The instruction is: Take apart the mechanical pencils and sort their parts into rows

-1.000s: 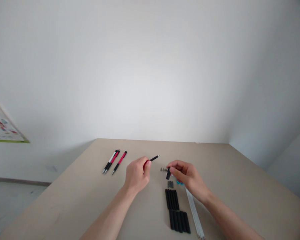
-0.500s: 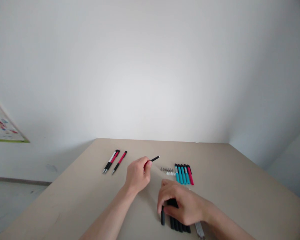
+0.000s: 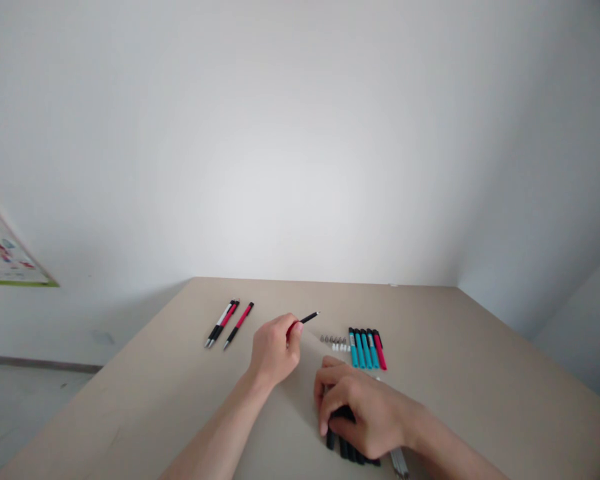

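Matt, smooth beige table (image 3: pixel 430 347). Pen (image 3: pixel 303 320) pinched in the left hand's fingers (image 3: pixel 290 330): red and black plastic, slightly glossy. Black grip sleeves (image 3: pixel 347 448) under the right hand's fingers (image 3: pixel 330 407): matt, rubber-like. Beyond those fingertips, teal and red barrels (image 3: pixel 366 348) of glossy plastic; small tips (image 3: pixel 329 339), dull metal.

Our right hand (image 3: pixel 363 417) has dropped back from the small parts onto the black sleeves (image 3: pixel 347 448), fingers now curled over them.

Person, two forearms in view: both bare from wrist back to frame edge, no sleeves. Left hand (image 3: pixel 275 348) and right hand (image 3: pixel 363 413): no gloves, rings, watch or wristband.
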Tool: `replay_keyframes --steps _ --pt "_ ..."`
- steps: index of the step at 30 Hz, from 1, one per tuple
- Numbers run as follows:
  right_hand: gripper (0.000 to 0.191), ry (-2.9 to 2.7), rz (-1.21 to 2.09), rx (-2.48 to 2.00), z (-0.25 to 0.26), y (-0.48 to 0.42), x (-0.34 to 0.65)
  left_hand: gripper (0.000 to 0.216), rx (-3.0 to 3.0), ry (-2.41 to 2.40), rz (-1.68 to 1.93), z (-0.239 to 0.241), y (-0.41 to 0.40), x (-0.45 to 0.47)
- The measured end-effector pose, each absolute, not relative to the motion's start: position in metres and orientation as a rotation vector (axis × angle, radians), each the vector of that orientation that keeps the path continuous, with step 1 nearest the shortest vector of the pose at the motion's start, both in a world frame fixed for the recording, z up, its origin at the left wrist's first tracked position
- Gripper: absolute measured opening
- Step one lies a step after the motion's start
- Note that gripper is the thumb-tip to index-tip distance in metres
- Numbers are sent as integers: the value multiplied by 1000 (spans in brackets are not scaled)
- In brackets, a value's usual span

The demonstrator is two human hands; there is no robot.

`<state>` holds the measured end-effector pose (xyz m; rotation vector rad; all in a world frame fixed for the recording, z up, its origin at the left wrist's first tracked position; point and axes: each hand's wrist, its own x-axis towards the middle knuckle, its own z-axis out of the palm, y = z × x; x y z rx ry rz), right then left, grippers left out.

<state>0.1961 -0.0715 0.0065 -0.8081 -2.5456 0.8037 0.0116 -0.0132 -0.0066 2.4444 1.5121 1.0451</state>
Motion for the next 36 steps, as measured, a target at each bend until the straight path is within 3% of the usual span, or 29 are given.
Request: replay_keyframes --steps 19,25,32,36 --pt "27 -2528 838 -738 7 -74 195 23 2447 1484 1058 -8 -12 12" --pt "11 -2213 608 -1161 8 -63 199 19 2450 1345 1041 -7 -15 12" --pt "40 -1921 594 -1403 -1 -52 202 12 2522 1012 929 -7 -17 18" --pt "45 -1872 624 -1437 -5 -51 202 11 2541 912 936 -8 -16 18"
